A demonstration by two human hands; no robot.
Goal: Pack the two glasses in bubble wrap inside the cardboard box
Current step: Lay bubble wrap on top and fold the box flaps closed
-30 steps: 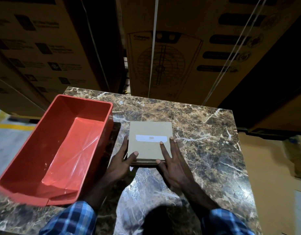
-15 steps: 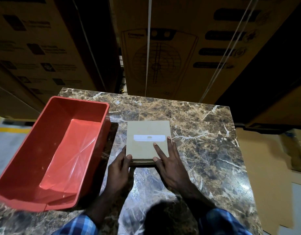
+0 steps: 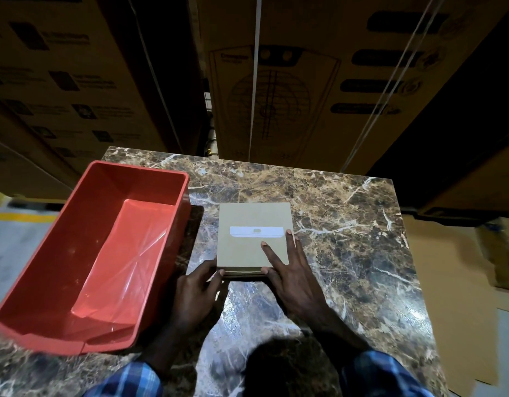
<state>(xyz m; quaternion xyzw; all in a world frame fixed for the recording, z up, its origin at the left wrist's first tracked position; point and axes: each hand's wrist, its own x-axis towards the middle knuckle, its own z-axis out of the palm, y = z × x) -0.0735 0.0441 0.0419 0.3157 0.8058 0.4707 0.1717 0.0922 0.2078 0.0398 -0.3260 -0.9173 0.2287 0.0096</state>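
The right hand (image 3: 293, 277) lies flat on the closed box (image 3: 254, 237), steadying it on the worktop (image 3: 348, 224), while the left hand (image 3: 197, 290) seemingly pinches its near corner.

Open brown marble tabletop (image 3: 348, 239) right of closed flat cardboard box (image 3: 247, 222); left blocked by red plastic rectangular bin (image 3: 84, 253); stacked printed cartons (image 3: 276, 96) wall off the rear.

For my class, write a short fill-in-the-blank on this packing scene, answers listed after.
1. The cardboard box lies on the ___ tabletop.
2. The red plastic bin stands to the box's ___.
3. The right hand lays straight fingers on the box's ___.
4. The left hand touches the box's near-___ corner.

Answers: marble; left; top; left
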